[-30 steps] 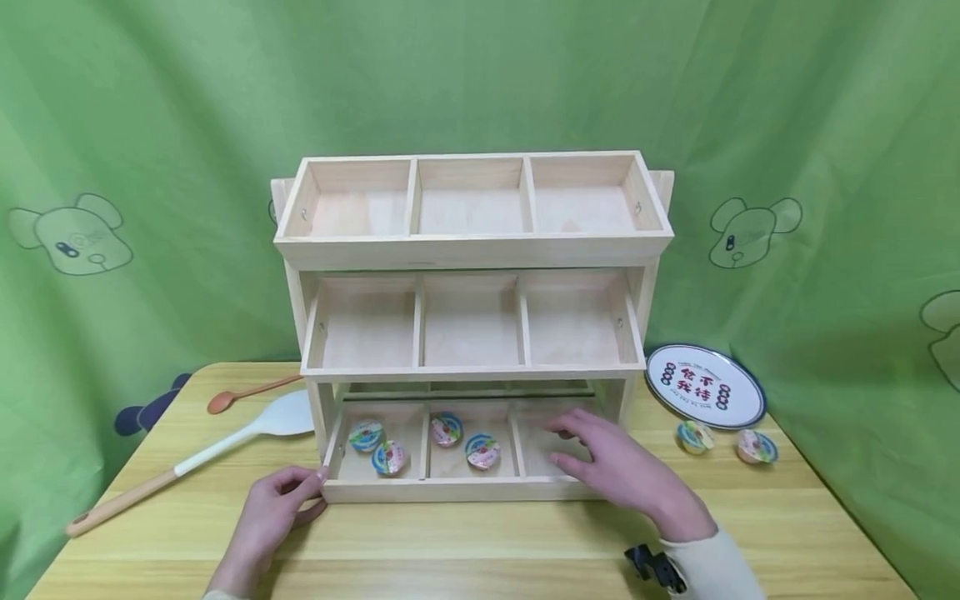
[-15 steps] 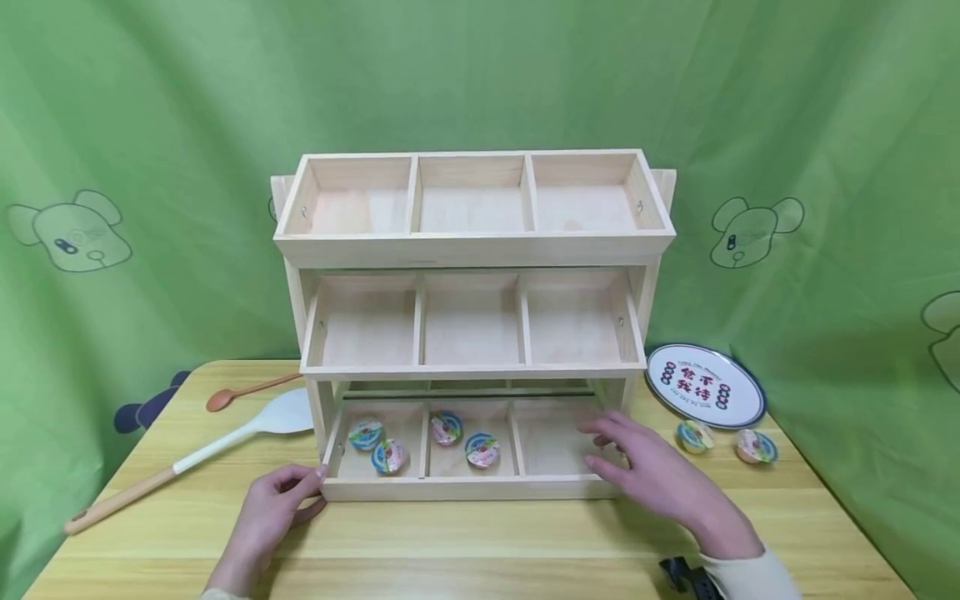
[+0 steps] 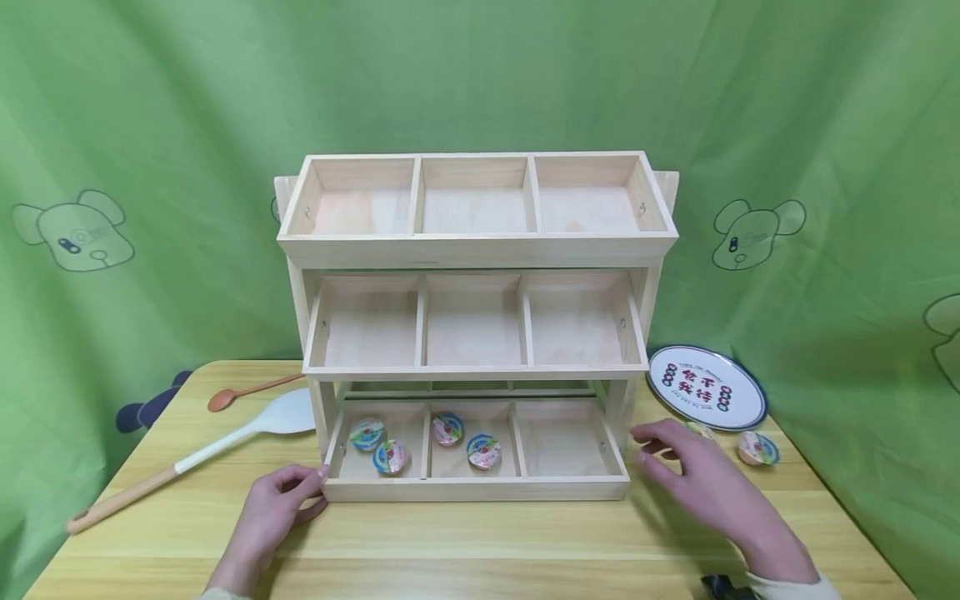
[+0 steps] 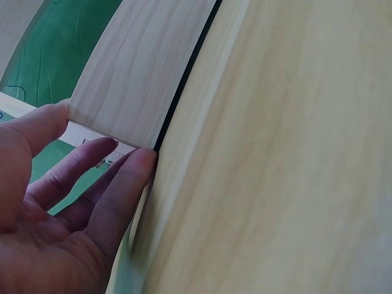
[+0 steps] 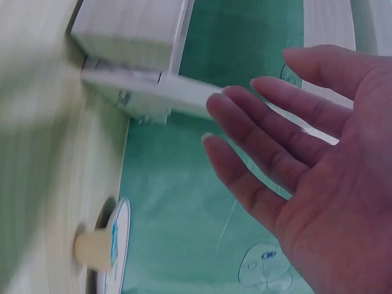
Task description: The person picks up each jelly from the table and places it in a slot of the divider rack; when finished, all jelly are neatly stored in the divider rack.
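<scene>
A three-tier wooden rack (image 3: 477,252) stands on the table, each tray split into three compartments. My left hand (image 3: 266,517) holds the front left corner of the bottom tray (image 3: 480,490), thumb on the upper edge and fingertips at the lower corner. Two small jelly cups (image 3: 390,457) sit in that tray's left compartment, two more (image 3: 483,452) in its middle one. Just right of the tray, my right hand (image 3: 708,479) hovers with loose, spread fingers and nothing in them. It partly hides a yellowish jelly cup (image 3: 699,429); a pink one (image 3: 758,448) lies beyond it.
A white oval plate (image 3: 707,387) with red characters leans at the back right. On the left lie a white spatula (image 3: 281,414) with a wooden handle and a small brown spoon (image 3: 222,401). Green cloth (image 3: 480,75) hangs behind the table.
My right hand has moved rightward out from over the bottom tray's right compartment to beside the tray, near the loose jelly cups. The left hand has stayed at the corner.
</scene>
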Demonstrator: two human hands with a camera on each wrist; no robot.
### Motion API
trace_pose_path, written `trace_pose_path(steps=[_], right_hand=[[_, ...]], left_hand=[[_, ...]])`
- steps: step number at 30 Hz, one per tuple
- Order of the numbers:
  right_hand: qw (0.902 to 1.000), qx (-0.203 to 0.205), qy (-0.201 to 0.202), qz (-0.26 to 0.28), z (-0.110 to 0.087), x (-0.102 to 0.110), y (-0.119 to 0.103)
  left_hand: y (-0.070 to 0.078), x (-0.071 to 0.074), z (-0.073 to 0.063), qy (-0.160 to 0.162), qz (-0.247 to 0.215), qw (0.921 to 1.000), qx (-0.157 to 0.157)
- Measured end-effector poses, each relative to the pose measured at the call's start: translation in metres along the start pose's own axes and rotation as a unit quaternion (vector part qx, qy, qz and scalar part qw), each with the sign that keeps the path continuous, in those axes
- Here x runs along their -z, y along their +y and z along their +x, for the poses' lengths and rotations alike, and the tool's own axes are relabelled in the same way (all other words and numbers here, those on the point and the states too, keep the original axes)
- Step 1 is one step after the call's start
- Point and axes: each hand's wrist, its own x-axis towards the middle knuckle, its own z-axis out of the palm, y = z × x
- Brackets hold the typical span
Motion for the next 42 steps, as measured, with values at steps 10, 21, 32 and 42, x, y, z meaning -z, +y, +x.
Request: trace_pose_path(steps=[10, 21, 32, 42], right_hand=[[0.9949, -0.020, 0.025, -0.096, -0.006, 0.005, 0.042], [0.9913, 0.004, 0.011, -0.131, 0.000, 0.008, 0.080], [0.9847, -0.014, 0.000, -0.174, 0.011, 0.003, 0.103], [0.9842, -0.028, -0.018, -0.174, 0.013, 0.000, 0.109]], left_hand=[[0.000, -0.001, -0.001, 0.000, -0.002, 1.0000, -0.003], [0.000, -0.001, 0.000, 0.002, -0.006, 1.0000, 0.002], [-0.001, 0.001, 0.000, 0.002, -0.010, 0.9999, -0.001], [-0.002, 0.001, 0.001, -0.001, -0.011, 0.9999, 0.000]])
